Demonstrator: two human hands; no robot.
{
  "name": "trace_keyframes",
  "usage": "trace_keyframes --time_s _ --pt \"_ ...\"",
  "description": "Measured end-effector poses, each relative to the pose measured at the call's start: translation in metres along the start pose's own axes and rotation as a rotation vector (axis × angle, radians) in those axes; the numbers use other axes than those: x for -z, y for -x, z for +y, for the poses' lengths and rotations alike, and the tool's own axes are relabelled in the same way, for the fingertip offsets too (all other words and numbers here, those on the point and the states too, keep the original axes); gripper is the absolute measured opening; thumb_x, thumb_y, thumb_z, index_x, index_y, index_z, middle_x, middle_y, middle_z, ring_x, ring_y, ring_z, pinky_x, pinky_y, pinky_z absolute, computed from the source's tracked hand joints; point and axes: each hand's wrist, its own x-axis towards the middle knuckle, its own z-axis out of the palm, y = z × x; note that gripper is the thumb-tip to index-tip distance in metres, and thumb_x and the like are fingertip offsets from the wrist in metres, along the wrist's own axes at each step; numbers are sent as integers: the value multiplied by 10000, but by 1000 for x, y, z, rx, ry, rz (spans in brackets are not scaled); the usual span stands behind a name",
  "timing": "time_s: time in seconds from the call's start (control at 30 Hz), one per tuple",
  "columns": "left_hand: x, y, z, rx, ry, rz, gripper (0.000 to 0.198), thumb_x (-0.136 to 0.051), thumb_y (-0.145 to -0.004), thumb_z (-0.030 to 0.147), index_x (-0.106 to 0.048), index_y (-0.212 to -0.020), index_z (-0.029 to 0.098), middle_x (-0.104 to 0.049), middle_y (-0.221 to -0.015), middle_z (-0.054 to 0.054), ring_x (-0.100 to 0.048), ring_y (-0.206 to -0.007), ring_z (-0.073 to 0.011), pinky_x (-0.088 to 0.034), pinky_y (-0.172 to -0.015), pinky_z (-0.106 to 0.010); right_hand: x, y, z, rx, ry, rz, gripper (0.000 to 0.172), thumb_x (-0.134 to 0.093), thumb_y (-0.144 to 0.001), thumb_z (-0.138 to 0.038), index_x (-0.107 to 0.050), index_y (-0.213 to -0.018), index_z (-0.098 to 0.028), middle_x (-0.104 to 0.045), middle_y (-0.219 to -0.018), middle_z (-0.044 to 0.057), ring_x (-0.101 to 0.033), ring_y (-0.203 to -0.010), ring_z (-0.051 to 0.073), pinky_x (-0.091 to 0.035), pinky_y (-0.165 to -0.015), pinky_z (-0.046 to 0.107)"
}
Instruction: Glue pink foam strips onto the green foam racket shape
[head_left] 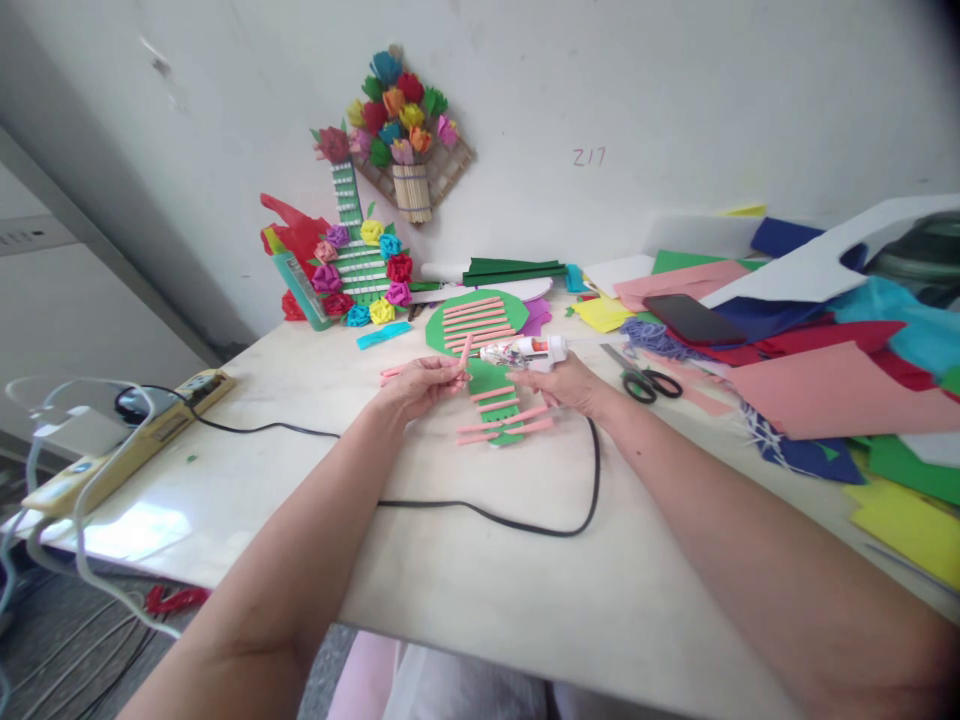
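Pinched in my left hand (427,386) is a pink paper strip (466,350), held upright. My right hand (566,386) grips a white glue gun (525,351), its nozzle pointing left at the strip. Whether the nozzle touches the strip I cannot tell. Beneath both hands lies a green guitar-shaped cutout (491,378), with pink strips laid across its round body and its neck. Several longer pink strips (506,430) cross the neck's near end and stick out past its sides. More pink strips show behind my left hand.
Scissors (651,384) lie right of my right hand, near a phone (694,320) and piled coloured paper (840,385). A black cord (517,525) loops across the table from the power strip (135,440). A flower-trimmed guitar craft (361,265) and a glue bottle (301,290) stand by the wall.
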Motion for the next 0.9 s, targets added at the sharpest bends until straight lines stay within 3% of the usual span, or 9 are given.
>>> trace_keyframes --time_s 0.9 --pt "0 0 -1 21 -5 -31 81 -601 -699 43 -652 -760 59 -654 -667 -62 -598 -546 -82 -497 -561 -158 2 -1 0 -5 12 110 260 -660 -634 -380 -554 -680 -147 -441 -403 -66 -371 -286 58 -343 -304 196"
